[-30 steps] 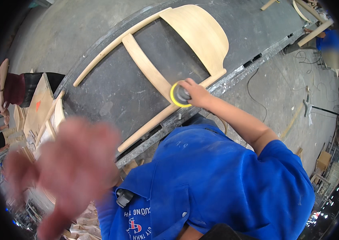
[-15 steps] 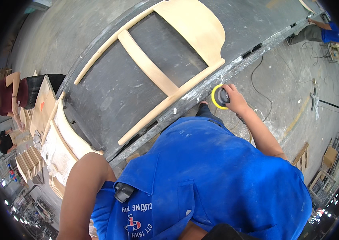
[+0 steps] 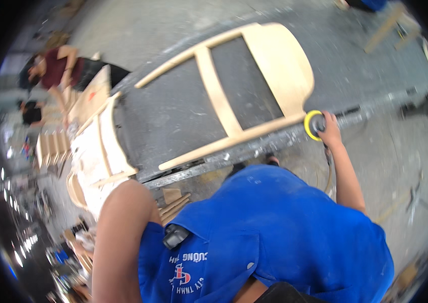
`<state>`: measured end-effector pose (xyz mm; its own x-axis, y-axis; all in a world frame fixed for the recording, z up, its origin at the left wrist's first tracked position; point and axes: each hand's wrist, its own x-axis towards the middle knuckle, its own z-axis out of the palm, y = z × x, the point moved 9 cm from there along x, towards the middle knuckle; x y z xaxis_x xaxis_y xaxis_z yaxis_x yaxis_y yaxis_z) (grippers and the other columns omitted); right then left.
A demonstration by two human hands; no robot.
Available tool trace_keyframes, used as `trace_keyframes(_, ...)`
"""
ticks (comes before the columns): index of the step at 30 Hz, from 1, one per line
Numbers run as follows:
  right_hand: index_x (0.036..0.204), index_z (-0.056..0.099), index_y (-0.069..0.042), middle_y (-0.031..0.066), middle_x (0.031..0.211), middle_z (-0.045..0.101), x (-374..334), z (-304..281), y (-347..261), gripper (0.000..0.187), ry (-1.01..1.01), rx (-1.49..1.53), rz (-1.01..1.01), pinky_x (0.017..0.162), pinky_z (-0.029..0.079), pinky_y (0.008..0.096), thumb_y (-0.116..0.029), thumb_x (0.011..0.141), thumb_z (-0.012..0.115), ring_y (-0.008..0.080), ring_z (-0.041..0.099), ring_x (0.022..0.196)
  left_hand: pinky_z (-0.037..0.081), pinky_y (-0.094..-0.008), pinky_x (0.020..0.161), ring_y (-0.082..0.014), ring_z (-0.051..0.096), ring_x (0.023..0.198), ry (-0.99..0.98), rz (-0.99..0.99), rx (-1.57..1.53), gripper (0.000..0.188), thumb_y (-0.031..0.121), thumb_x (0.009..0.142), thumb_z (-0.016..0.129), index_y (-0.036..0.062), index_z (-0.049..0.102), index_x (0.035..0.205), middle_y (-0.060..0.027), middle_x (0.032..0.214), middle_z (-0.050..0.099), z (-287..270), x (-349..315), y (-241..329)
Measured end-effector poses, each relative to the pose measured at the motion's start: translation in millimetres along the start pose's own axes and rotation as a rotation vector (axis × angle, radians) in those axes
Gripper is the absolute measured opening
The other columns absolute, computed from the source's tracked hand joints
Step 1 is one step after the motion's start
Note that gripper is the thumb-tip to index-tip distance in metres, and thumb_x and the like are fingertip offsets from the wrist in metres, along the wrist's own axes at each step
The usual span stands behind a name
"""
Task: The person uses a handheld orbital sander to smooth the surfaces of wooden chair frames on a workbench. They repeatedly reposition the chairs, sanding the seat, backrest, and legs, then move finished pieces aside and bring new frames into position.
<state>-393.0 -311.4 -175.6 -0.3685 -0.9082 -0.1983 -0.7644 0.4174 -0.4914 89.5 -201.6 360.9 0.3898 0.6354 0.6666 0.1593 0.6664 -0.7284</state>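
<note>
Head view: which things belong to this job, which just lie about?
Apparently in use:
round yellow-rimmed tool, in the right hand
pale wooden frame on the grey table

Apparently lying about:
stacked wooden pieces, far left
wooden slats, lower left of centre

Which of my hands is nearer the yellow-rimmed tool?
Right. Your right hand holds the yellow-rimmed tool; your left hand is out of view, the left arm farther left.

In right grip point(image 3: 330, 130): yellow-rimmed, dark grey disc tool point(image 3: 316, 124). Left of grip: pale cream wooden frame point(image 3: 282, 65), white-scuffed grey counter point(image 3: 161, 121). Below: blue shirt point(image 3: 295, 217), white-red print point(image 3: 183, 276).
</note>
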Motion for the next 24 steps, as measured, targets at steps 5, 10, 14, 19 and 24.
trace_keyframes(5,0.133,0.042,-0.014,0.0167,0.127,0.047,65,2,23,0.075,0.103,0.016,-0.083,0.093,0.049,0.0456,0.007,0.065,0.068,0.0407,0.053,0.114,0.043,-0.0237,0.051,-0.0127,0.056,0.06,0.043,-1.166,-0.047,0.025,0.027,0.093,0.062,0.0057,0.068,0.08,-0.0041,0.074,0.057,13,-95,-62)
trace_keyframes(10,0.134,0.04,-0.012,0.0194,0.129,0.044,114,11,50,0.078,0.033,-0.044,-0.05,0.096,0.048,0.0463,0.003,0.063,0.069,0.0437,0.051,0.117,0.051,-0.0377,0.062,-0.0304,0.063,0.071,-0.023,-1.437,-0.611,0.049,0.044,0.093,0.062,-0.0053,0.068,0.091,-0.0207,0.085,0.065,123,-152,-70)
trace_keyframes(14,0.134,0.041,-0.012,0.0189,0.129,0.043,129,16,58,0.077,0.06,-0.056,-0.052,0.096,0.048,0.0463,0.002,0.063,0.07,0.0432,0.052,0.116,0.047,-0.0366,0.071,-0.0271,0.061,0.081,0.118,-1.144,-0.595,0.044,0.038,0.088,0.07,-0.0038,0.068,0.102,-0.0158,0.099,0.064,148,-141,-77)
trace_keyframes(19,0.135,0.041,-0.012,0.0188,0.13,0.042,124,23,61,0.077,0.053,-0.011,-0.041,0.096,0.047,0.0462,0.003,0.065,0.07,0.0431,0.052,0.116,0.046,-0.0365,0.071,-0.0261,0.06,0.084,0.013,-1.023,-0.701,0.043,0.037,0.086,0.073,-0.0033,0.068,0.1,-0.0138,0.099,0.064,144,-152,-87)
trace_keyframes(24,0.134,0.041,-0.012,0.0188,0.13,0.043,123,16,61,0.075,0.093,-0.017,0.003,0.097,0.047,0.0472,0.002,0.066,0.07,0.0434,0.051,0.117,0.046,-0.0389,0.071,-0.0255,0.06,0.085,0.117,-1.22,-0.756,0.041,0.036,0.086,0.073,-0.0019,0.068,0.101,-0.0131,0.098,0.064,122,-170,-102)
